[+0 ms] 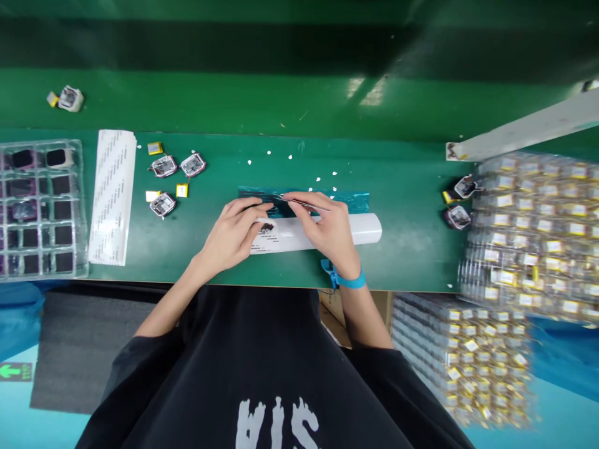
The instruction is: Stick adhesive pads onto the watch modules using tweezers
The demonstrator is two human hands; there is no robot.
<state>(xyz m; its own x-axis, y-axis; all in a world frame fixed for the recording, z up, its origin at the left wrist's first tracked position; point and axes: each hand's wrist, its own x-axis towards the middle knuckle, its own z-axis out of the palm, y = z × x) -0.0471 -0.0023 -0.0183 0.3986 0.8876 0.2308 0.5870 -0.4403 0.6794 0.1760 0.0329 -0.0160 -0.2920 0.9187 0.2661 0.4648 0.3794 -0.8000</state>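
Curled over a curved white label sheet [364, 229], my left hand [234, 234] has its fingers closed around a small white-rimmed device [267, 227] with a dark inside; much of it is hidden. My right hand [327, 227] pinches thin metal tweezers [304, 203], whose tips point left toward the left fingertips. Beneath both hands and just behind the label sheet lies a shiny dark-teal strip [358, 202]. A blue wrist strap [352, 280] circles my right wrist.
On the left lie opened watch bodies [163, 166] with yellow batteries [182, 190], a printed white sheet [111, 196] and a compartment tray [77, 212]. Two more watch bodies [457, 217] sit right, beside stacked clear trays [528, 237]. White scraps [290, 157] dot the green table [402, 174].
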